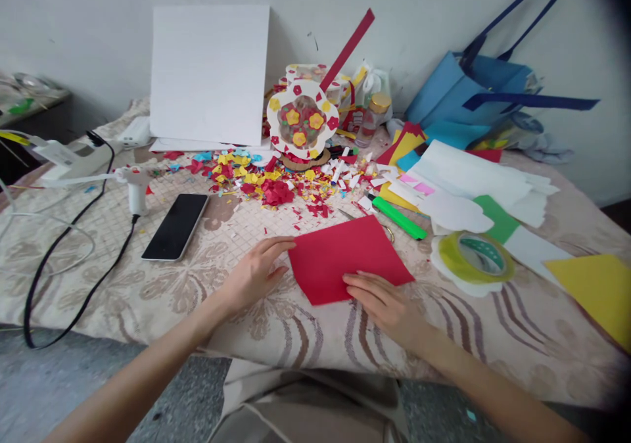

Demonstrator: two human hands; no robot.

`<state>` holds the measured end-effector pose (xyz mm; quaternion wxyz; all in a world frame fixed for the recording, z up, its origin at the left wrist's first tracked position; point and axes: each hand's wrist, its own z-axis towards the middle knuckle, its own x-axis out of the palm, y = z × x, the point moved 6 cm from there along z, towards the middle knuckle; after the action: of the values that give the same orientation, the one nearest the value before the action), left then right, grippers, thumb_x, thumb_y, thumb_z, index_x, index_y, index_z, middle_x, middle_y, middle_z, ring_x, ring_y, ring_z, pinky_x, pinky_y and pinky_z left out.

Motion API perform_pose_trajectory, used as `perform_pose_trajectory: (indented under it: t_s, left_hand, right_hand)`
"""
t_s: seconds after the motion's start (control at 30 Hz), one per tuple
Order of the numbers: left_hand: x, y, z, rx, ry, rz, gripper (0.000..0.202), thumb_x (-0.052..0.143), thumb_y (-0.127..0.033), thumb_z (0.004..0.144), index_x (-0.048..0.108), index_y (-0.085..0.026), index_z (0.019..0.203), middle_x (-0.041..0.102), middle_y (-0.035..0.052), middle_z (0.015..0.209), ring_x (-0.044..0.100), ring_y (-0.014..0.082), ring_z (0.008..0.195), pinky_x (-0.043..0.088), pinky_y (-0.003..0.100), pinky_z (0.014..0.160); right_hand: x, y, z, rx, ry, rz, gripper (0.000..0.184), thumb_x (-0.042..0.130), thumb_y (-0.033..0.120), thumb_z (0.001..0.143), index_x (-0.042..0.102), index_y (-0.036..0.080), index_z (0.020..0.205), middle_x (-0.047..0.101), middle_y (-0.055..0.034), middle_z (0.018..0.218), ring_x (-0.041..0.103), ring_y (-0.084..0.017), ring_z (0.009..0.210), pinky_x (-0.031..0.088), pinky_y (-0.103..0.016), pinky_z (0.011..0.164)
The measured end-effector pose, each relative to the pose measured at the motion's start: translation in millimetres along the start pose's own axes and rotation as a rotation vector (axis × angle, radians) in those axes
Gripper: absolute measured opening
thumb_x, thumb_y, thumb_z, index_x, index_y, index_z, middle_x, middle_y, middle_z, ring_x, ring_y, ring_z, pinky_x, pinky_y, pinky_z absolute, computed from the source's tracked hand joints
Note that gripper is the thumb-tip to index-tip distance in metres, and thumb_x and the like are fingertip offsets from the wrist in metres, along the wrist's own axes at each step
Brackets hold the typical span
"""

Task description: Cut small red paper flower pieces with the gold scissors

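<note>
While between both hands (252, 275) (387, 308), red paper (340, 256) at their fingertips (349, 279).

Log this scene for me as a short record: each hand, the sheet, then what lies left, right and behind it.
Left hand: touching the sheet's upper left corner
Right hand: fingers on the sheet's near part
Sheet: red, on a patterned tablecloth
Left: phone, screen dark
Right: tape roll, yellowish
Just beyond: scissors, partly hidden by the sheet; green marker
Back: coloured scraps, white board, blue bag
</note>
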<state>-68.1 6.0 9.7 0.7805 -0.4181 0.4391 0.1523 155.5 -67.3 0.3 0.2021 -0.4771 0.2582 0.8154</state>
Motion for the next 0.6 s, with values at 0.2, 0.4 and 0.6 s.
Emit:
perform_pose_trajectory:
  t_s: [0.2,0.4,0.6]
  left_hand:
    - [13.6,-21,2,0.25,0.251,-0.015,0.049,0.049,-0.01,0.083,0.046,-0.021,0.13,0.05,0.0071,0.136,0.035,0.0211,0.133,0.033,0.043,0.109]
    - [34.2,-43,-14,0.316,0.323,0.01,0.039,0.045,-0.021,0.09,0.048,-0.021,0.129,0.052,0.0085,0.135,0.041,0.0218,0.13,0.026,0.048,0.111]
    - [39.2,-52,-16,0.271,0.267,0.014,0.047,0.049,-0.019,0.088,0.04,-0.02,0.135,0.049,0.0106,0.138,0.042,0.0221,0.129,0.032,0.046,0.109]
  right_hand:
    - [-23,-24,-28,0.044,-0.03,0.168,0.028,0.043,0.002,0.086,0.056,0.018,0.104,0.06,-0.0101,0.125,0.048,-0.021,0.124,0.042,-0.049,0.103]
    - [-26,-28,-48,0.184,0.022,-0.057,0.046,0.041,0.0,0.079,0.055,0.018,0.119,0.055,-0.0113,0.13,0.04,-0.025,0.129,0.04,-0.052,0.102]
    - [-28,-14,-58,0.168,-0.021,0.048,0.036,0.042,0.008,0.087,0.061,0.023,0.113,0.067,-0.0078,0.111,0.057,-0.021,0.11,0.05,-0.041,0.093]
